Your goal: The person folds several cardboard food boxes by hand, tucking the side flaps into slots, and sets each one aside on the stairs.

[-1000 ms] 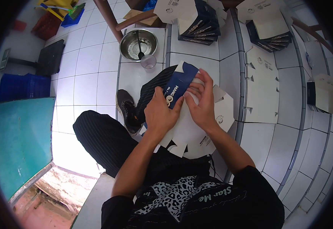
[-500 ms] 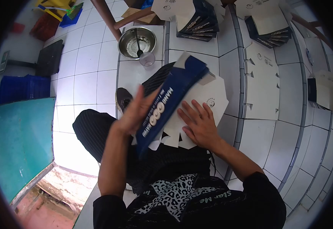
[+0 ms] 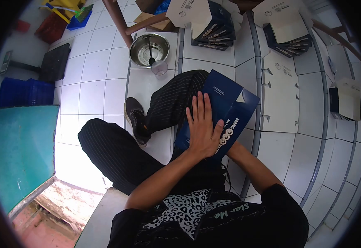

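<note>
**Palm flat on the blue box**

The left hand (image 3: pixel 201 129) lies released, fingers spread, pressing the blue box (image 3: pixel 225 91) onto the lap. The right hand is tucked beneath it, grip impossible to tell. The box's right edge nears the flat white blanks (image 3: pixel 280 97). Steel bowl (image 3: pixel 149 48) and cup (image 3: pixel 159 67) stand ahead on the tiled floor (image 3: pixel 97 82)

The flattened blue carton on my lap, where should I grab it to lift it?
Probably best to pinch the blue carton by its far right edge, coming from the right with the thumb on top. It lies flat and thin, the left hand covers its near middle, and that edge is bare and sticks out free.
</note>
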A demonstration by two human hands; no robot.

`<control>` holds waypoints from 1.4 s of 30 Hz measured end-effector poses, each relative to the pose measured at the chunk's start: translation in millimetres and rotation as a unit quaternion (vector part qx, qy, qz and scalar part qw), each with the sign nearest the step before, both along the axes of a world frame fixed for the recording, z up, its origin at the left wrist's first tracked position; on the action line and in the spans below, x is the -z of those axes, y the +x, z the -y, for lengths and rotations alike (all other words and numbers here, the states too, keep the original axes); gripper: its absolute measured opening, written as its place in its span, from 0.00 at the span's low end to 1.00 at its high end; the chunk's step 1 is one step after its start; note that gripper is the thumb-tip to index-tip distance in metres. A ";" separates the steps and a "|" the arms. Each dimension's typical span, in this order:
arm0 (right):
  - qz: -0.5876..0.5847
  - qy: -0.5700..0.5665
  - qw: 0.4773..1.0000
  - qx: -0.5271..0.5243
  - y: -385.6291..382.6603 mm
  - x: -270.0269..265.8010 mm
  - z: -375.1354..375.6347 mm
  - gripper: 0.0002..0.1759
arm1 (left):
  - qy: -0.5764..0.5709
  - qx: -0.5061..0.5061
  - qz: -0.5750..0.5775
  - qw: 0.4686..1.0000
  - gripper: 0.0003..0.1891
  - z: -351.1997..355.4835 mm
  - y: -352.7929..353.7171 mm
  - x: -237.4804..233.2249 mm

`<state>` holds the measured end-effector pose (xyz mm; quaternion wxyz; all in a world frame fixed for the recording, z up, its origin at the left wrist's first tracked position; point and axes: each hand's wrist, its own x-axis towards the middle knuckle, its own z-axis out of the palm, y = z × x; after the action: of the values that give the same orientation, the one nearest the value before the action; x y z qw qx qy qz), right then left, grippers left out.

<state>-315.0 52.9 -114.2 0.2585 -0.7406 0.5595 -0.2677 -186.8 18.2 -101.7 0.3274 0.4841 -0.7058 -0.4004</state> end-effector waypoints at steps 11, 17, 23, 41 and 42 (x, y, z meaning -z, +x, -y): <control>-0.128 -0.021 0.992 0.002 0.7 -76.3 27.8 0.40 | 0.248 0.090 -0.293 0.919 0.56 51.8 135.0 -51.7; -0.063 -0.045 0.971 0.226 -36.3 -64.9 38.5 0.41 | 0.167 0.073 -0.078 0.980 0.46 36.2 144.5 -121.6; 0.310 0.234 0.879 0.277 -82.1 -58.3 15.6 0.29 | 0.249 -0.021 -0.041 0.967 0.25 39.9 168.4 -90.6; -0.182 0.039 0.950 0.252 -179.1 -177.1 -1.3 0.36 | 0.486 0.216 -0.237 0.813 0.30 31.7 -82.3 -29.8; -0.207 0.064 0.958 0.186 -170.6 -166.9 -11.0 0.44 | 0.484 0.241 -0.254 0.802 0.30 27.3 -90.8 -31.0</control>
<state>-485.5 63.9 52.7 0.1294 -0.6448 0.7444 -0.1159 -277.6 -9.2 -70.7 0.1111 0.2753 -0.4061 -0.8643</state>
